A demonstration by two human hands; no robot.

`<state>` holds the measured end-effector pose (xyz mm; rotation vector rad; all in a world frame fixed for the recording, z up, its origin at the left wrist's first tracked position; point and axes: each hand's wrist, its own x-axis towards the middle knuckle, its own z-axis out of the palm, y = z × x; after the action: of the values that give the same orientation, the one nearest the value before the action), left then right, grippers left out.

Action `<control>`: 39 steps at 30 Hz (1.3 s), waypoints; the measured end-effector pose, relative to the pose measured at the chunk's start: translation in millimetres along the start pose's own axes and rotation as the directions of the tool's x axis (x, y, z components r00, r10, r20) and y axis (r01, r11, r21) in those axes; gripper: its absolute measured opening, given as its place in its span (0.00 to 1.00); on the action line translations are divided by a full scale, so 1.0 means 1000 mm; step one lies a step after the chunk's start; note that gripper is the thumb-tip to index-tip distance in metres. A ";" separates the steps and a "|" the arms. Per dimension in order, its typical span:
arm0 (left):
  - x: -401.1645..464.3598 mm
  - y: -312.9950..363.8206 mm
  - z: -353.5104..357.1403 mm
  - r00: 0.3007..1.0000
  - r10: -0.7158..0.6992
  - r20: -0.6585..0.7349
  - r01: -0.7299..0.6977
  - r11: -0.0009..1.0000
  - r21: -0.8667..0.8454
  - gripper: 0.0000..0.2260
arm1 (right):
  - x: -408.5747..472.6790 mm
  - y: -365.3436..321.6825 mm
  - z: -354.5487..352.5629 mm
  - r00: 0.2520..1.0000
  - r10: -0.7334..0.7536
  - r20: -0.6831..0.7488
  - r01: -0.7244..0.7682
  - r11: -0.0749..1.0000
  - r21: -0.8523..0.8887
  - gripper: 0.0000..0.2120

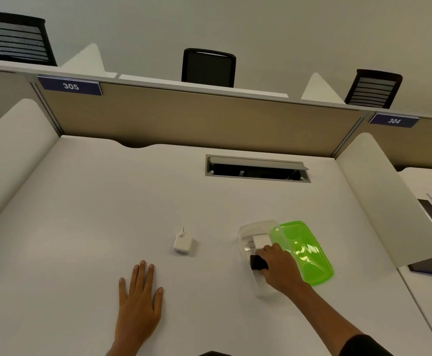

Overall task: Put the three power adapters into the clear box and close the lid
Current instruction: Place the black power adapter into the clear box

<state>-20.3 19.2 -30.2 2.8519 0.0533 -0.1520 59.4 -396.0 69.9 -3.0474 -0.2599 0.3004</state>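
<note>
Black adapter point(258, 262) pinched in your right hand point(281, 268) over the clear box point(245, 233).
Left hand point(139, 301) flat on desk point(81, 214), fingers spread; white adapter point(183, 243) outside, green lid point(303, 250) off.

Two bare forearms enter from the bottom of the frame. The left hand point(139, 301) wears nothing: no ring, watch or sleeve shows. The right hand point(281, 269) is likewise unadorned; a dark sleeve point(364, 346) covers that arm at lower right.

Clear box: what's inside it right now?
A white adapter lies inside the clear box; the right hand holds a black adapter there, hiding the near end.
</note>
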 end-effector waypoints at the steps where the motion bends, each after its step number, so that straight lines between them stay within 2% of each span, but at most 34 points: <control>1: 0.000 0.000 0.000 1.000 0.000 0.000 0.000 1.000 -0.003 0.34 | 0.002 0.001 0.000 1.000 -0.003 0.010 0.004 1.000 -0.022 0.21; 12: 0.000 0.001 -0.001 1.000 -0.003 0.001 0.003 1.000 -0.021 0.35 | 0.006 0.002 0.001 0.997 -0.007 0.076 0.014 0.995 -0.099 0.24; 15: 0.000 0.000 -0.001 1.000 -0.002 0.004 0.003 1.000 -0.013 0.34 | 0.005 0.003 -0.001 0.997 -0.004 0.071 0.008 0.999 -0.048 0.24; 17: 0.000 0.001 -0.001 1.000 -0.001 0.004 0.002 1.000 -0.010 0.34 | 0.006 0.002 -0.010 0.998 0.001 0.055 -0.003 0.999 0.048 0.24; 20: 0.000 0.001 -0.002 1.000 -0.001 -0.003 0.001 1.000 -0.020 0.34 | 0.010 -0.003 -0.030 0.991 0.035 -0.129 -0.009 0.980 0.199 0.20; 23: -0.001 0.001 -0.002 1.000 -0.001 0.001 0.001 1.000 -0.007 0.33 | 0.021 -0.017 -0.057 0.940 0.038 -0.339 0.048 0.969 0.241 0.15; 25: 0.000 0.000 -0.001 1.000 0.002 0.002 -0.002 1.000 -0.010 0.33 | 0.034 -0.033 -0.070 0.904 -0.009 -0.426 0.127 0.961 0.248 0.12; 27: 0.000 0.000 0.000 1.000 0.003 0.005 -0.003 1.000 -0.008 0.33 | 0.047 -0.051 -0.073 0.890 -0.073 -0.449 0.208 0.943 0.259 0.11; 29: 0.000 0.000 0.000 1.000 -0.001 0.007 0.001 1.000 -0.004 0.33 | 0.060 -0.072 -0.070 0.905 -0.163 -0.393 0.277 0.926 0.255 0.14; 32: 0.000 0.001 0.000 1.000 -0.006 0.013 0.006 1.000 0.018 0.33 | 0.079 -0.106 -0.060 0.922 -0.339 -0.187 0.372 0.908 0.191 0.23; 35: 0.000 0.002 0.000 1.000 -0.013 0.022 0.012 1.000 0.020 0.33 | 0.097 -0.136 -0.041 0.879 -0.476 -0.029 0.477 0.877 0.062 0.34; 39: 0.002 0.000 0.000 1.000 -0.017 0.024 0.017 1.000 0.011 0.33 | 0.115 -0.164 -0.017 0.815 -0.578 0.038 0.579 0.815 -0.032 0.42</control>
<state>-18.6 19.0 -30.0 2.8608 0.0715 -0.1914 147.1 -215.5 78.7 -2.8117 -1.1757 0.2880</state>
